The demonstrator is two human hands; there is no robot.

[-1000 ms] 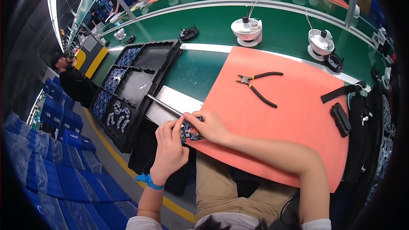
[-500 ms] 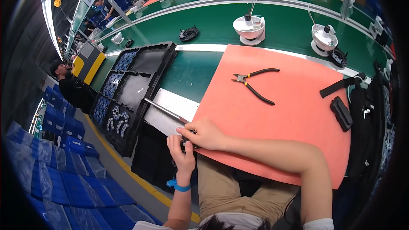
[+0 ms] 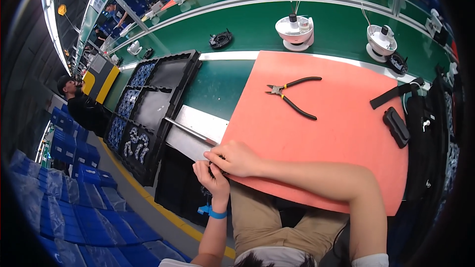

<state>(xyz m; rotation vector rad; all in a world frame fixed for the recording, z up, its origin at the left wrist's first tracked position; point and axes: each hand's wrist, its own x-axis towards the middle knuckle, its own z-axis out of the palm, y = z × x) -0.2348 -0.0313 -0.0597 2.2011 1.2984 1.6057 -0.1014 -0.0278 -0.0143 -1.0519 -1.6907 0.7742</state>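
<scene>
My left hand point(image 3: 213, 177), with a blue band at its wrist, is closed around a small dark part point(image 3: 217, 166) at the near left edge of the salmon mat point(image 3: 316, 143). From the other side my right hand point(image 3: 236, 158) has its fingers curled over the same part. Most of that part is hidden, so its kind does not show. Just beyond my fingers ends a slim metal rod point(image 3: 190, 131), lying over a pale metal plate point(image 3: 200, 118). Cutting pliers with black handles point(image 3: 284, 90) rest on the mat with their handles spread.
At the left a black divided tray point(image 3: 161, 94) holds several small bluish parts. White rounded devices point(image 3: 295, 32) stand on the green belt point(image 3: 242, 24), near dark coiled rings point(image 3: 220, 39). A black case point(image 3: 396, 127) lies on the mat's right. Another person point(image 3: 84, 104) is at far left.
The fingers of my left hand have curled in more tightly around the dark part. The whole view has shifted slightly; pliers and tray stay in place.
</scene>
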